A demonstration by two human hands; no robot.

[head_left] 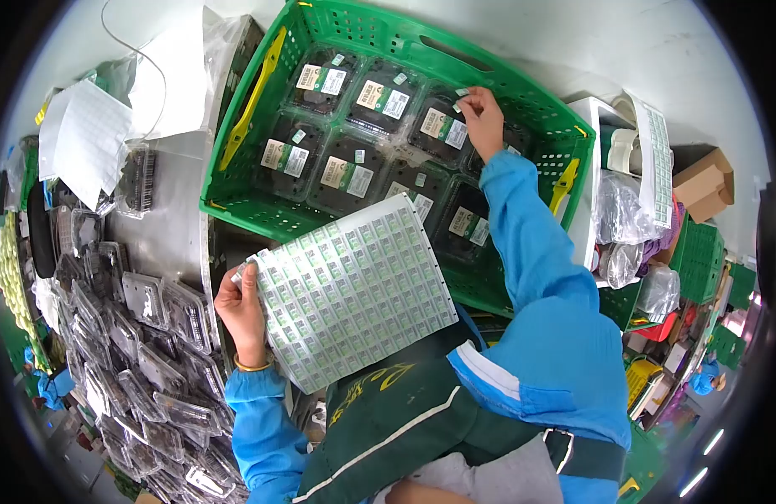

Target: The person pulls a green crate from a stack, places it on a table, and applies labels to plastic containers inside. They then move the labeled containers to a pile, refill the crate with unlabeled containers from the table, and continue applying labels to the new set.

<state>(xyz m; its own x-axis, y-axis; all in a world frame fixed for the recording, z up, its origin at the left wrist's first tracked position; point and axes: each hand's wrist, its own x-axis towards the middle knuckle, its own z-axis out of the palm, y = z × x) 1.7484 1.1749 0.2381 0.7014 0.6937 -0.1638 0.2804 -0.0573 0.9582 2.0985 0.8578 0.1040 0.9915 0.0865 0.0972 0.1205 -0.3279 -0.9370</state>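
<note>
My left hand [242,311] grips the left edge of a sheet of small green-and-white stickers [358,294], thumb on top. The sheet lies slanted over the near side of a green crate [388,18]. Inside the crate stand several clear-lidded dark containers [376,99] with white-and-green labels, and small stickers show on many lids. My right hand [482,116] is over the container [439,128] in the far row, its thumb and forefinger pinched at a small sticker [462,92]. Whether the sticker touches the lid I cannot tell.
Many empty clear plastic containers [144,370] are heaped at the left, beside a metal surface [173,193]. White sheets [81,139] hang at the upper left. On the right are a white shelf [591,126], plastic bags [620,206], a cardboard box [704,183] and more green crates [699,260].
</note>
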